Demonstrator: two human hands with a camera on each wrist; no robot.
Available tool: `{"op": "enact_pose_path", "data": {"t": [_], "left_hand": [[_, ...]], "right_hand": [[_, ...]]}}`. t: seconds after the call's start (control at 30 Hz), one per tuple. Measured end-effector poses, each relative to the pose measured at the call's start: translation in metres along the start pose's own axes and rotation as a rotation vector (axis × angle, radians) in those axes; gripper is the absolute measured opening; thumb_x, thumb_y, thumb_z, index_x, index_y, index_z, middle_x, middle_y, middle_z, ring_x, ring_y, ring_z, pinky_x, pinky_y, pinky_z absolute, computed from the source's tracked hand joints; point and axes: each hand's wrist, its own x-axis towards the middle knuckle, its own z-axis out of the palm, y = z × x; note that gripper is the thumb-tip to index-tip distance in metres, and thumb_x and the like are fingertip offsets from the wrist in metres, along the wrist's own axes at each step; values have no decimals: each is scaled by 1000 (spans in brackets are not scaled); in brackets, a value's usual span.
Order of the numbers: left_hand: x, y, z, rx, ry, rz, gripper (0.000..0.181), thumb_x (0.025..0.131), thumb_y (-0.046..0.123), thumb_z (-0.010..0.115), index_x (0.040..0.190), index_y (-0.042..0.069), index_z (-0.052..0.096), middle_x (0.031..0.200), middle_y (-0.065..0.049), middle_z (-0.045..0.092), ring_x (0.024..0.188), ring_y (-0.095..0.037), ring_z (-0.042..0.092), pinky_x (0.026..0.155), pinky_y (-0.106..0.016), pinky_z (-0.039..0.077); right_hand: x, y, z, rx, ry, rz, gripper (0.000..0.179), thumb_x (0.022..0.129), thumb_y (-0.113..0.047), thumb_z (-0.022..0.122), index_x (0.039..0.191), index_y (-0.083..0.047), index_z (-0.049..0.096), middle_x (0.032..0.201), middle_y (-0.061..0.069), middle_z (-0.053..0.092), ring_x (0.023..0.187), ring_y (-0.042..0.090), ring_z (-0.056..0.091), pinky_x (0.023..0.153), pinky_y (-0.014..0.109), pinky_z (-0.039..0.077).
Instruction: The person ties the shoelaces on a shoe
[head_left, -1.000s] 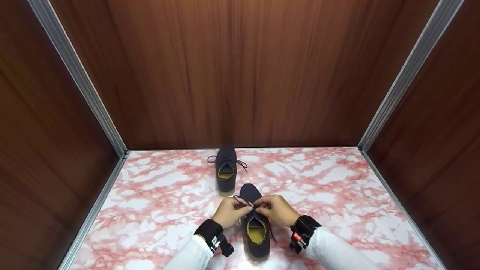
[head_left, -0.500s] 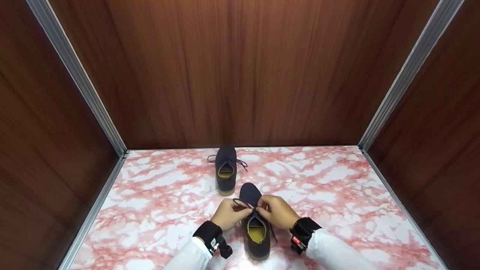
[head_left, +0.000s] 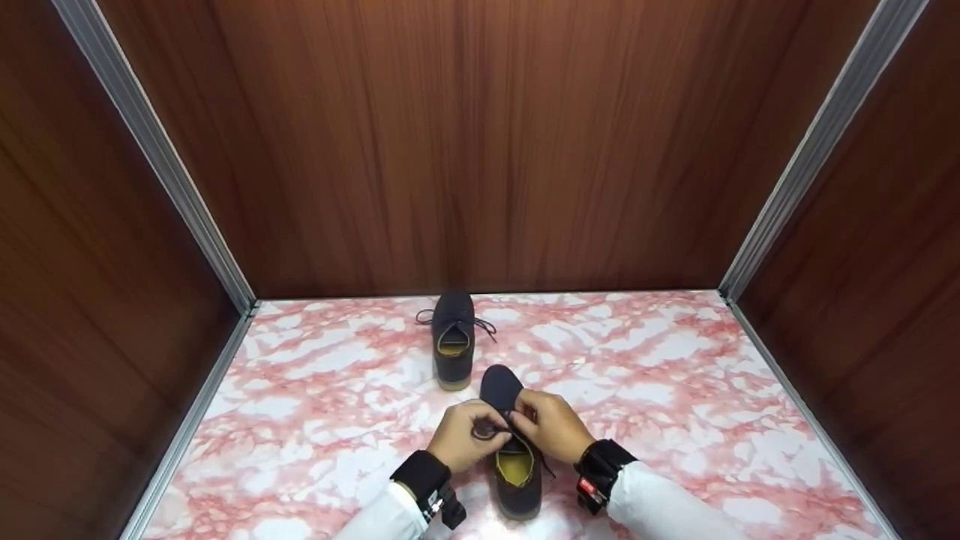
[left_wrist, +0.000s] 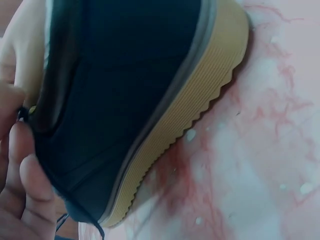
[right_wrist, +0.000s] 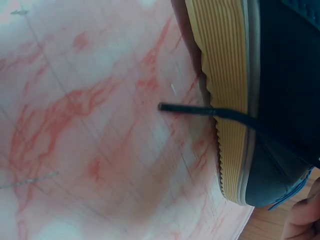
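The nearer dark lace-up shoe (head_left: 519,501) stands upright with its toe pointing away, showing a yellow insole and a tan ribbed sole (left_wrist: 200,85). Over its lacing my two hands meet. My left hand (head_left: 463,436) pinches a dark shoelace (head_left: 484,429), which loops beside the thumb. Opposite it, my right hand (head_left: 556,429) has thumb and forefinger pinched on the lace at the shoe's tongue; the knot itself is hidden by fingers. In the right wrist view a loose lace end (right_wrist: 235,116) hangs across the sole.
A matching second shoe (head_left: 453,369) stands farther back, slightly left, its lace tied in a bow. Beneath lies a red-and-white marbled surface (head_left: 322,420). Brown wood-grain panels (head_left: 480,150) with metal corner strips (head_left: 165,165) enclose it on three sides.
My left hand has shifted slightly right and turned inward over the shoe, and the loop of lace has drawn in toward its thumb. My right hand stays nearly in place. The far shoe is unmoved.
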Motion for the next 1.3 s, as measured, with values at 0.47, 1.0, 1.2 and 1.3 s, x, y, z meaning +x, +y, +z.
{"op": "enact_pose_path", "data": {"t": [0.47, 1.0, 1.2, 1.3], "left_hand": [[-7, -6, -14, -113, -16, -203, 6, 89, 1, 70, 94, 4, 70, 89, -11, 72, 74, -1, 60, 70, -17, 51], [13, -8, -17, -179, -79, -362, 19, 100, 15, 68, 99, -3, 73, 79, -16, 69, 67, -12, 57, 56, -18, 45], [24, -2, -16, -174, -190, -418, 21, 100, 18, 68, 96, -2, 74, 72, 5, 60, 60, -7, 55, 53, -17, 45], [27, -1, -17, -187, -236, -455, 22, 100, 17, 68, 94, -3, 73, 71, 4, 59, 57, -7, 54, 52, -16, 45]], "right_hand": [[-4, 5, 3, 113, 38, 52, 22, 93, -17, 79, 80, -20, 61, 69, -10, 57, 63, -2, 50, 59, 18, 44], [-6, 9, 7, 145, 74, 20, 17, 89, -19, 81, 83, -19, 65, 76, -8, 63, 67, -3, 52, 63, 19, 47], [-6, 9, 6, 153, 76, 11, 16, 88, -19, 82, 83, -18, 67, 77, -9, 65, 67, -4, 52, 63, 18, 46], [-6, 9, 6, 165, 74, 7, 16, 88, -19, 82, 83, -18, 67, 77, -8, 66, 67, -4, 52, 63, 18, 47]]}}
